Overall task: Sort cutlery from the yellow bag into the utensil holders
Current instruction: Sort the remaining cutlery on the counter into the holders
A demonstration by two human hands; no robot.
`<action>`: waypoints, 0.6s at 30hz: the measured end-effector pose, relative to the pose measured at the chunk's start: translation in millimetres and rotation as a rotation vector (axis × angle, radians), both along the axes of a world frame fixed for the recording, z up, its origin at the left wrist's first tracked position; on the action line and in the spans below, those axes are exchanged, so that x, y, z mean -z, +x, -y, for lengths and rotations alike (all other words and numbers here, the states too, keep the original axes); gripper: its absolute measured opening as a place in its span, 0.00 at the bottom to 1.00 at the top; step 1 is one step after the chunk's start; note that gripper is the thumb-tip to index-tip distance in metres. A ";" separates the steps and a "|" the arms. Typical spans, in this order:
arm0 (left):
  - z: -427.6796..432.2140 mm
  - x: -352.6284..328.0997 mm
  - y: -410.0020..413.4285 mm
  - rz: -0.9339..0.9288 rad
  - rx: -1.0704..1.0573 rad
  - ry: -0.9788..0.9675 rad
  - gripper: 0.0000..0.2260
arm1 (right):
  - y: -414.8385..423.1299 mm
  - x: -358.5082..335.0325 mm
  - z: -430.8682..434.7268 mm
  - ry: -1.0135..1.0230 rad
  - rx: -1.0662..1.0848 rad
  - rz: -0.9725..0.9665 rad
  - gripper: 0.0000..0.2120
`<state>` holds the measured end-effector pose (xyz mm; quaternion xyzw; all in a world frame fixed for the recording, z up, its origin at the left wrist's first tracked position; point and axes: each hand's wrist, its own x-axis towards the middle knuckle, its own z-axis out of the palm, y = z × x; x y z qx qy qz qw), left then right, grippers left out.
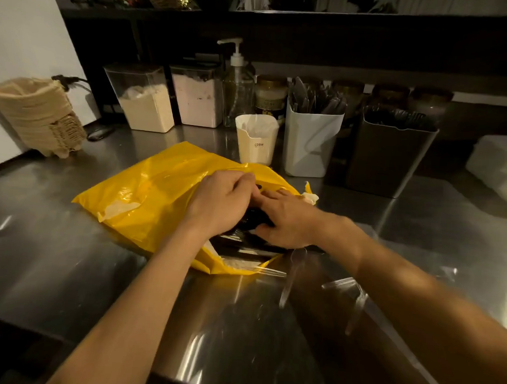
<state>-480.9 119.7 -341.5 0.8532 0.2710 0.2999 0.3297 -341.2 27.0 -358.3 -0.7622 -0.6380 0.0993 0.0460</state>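
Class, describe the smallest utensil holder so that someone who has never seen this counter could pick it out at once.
On the steel counter lies a yellow bag. Behind it stand three holders in a row; take the leftmost. This cream holder is the shortest and bears small dark lettering, unlike the taller pale grey holder and dark holder beside it.

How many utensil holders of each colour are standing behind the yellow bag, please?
Cream holder: 1
Pale grey holder: 1
Dark holder: 1
Total: 3
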 end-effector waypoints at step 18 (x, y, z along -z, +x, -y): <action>4.3 14.3 1.1 -0.089 -0.103 0.090 0.18 | -21.3 4.8 7.7 -0.004 -0.014 0.095 0.35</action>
